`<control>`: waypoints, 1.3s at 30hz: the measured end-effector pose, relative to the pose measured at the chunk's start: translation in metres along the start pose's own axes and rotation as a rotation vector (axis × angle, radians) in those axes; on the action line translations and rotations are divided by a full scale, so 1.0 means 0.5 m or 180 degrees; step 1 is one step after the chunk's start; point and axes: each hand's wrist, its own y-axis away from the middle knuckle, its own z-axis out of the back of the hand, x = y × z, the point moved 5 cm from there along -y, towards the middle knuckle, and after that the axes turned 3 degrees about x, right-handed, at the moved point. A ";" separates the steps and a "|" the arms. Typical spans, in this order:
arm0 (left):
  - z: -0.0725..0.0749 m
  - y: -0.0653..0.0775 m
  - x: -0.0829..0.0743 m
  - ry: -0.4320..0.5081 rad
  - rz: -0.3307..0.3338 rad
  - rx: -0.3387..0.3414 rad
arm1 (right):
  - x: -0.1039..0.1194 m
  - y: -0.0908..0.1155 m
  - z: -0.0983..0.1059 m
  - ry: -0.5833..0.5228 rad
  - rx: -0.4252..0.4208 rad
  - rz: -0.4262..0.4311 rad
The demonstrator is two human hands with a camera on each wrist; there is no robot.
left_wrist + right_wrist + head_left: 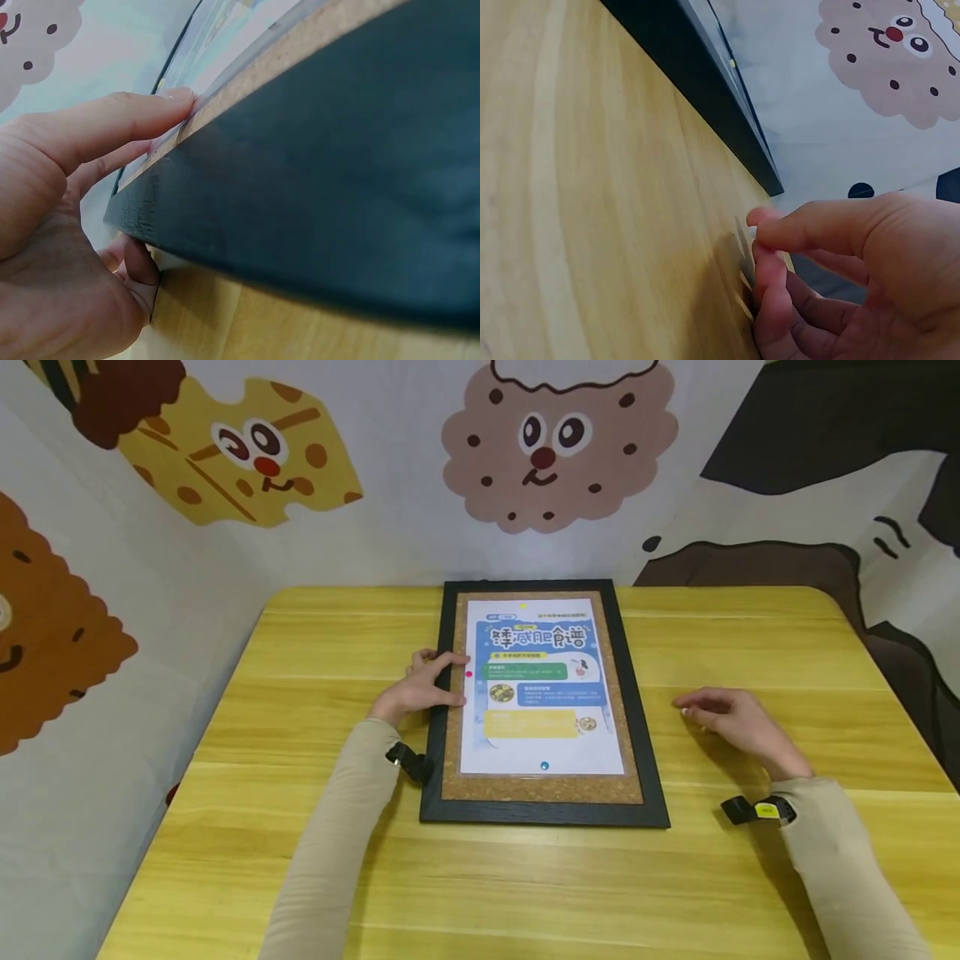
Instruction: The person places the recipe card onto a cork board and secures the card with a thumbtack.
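Note:
A black-framed cork board (543, 789) lies on the table with a printed white, blue and yellow poster (540, 752) on it. Round-headed thumbtacks sit at its edges: a yellow one (522, 606) at the top, a pink one (468, 674) at the left, a blue one (544, 766) at the bottom. My left hand (420, 687) reaches over the frame's left side, thumb and index finger resting at the poster's edge around the pink tack. To the right of the board, my right hand (731, 720) pinches a small white thumbtack (753, 232), mostly hidden by the fingertips.
The wooden table (525, 893) extends around the board on both sides and in front. Behind it hangs a white cloth backdrop (405, 543) with cartoon food figures. Each wrist carries a small black camera on a strap.

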 end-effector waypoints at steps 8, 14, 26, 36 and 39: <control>0.001 0.003 -0.003 0.0004 -0.0008 0.0018 | 0.005 -0.003 -0.003 -0.0076 -0.0027 -0.0101; 0.001 0.002 -0.001 -0.0016 -0.0025 0.0027 | 0.008 -0.011 -0.007 -0.0192 -0.0046 -0.0060; 0.001 0.004 -0.004 -0.0102 -0.0015 0.0025 | 0.027 -0.027 -0.013 -0.0515 -0.0193 0.0125; 0.000 0.004 -0.005 -0.0102 -0.0053 0.0060 | 0.053 -0.042 -0.003 -0.0555 -0.0614 0.0168; 0.000 0.004 -0.004 -0.0107 -0.0048 0.0058 | 0.064 -0.048 -0.002 -0.0584 -0.0648 0.0160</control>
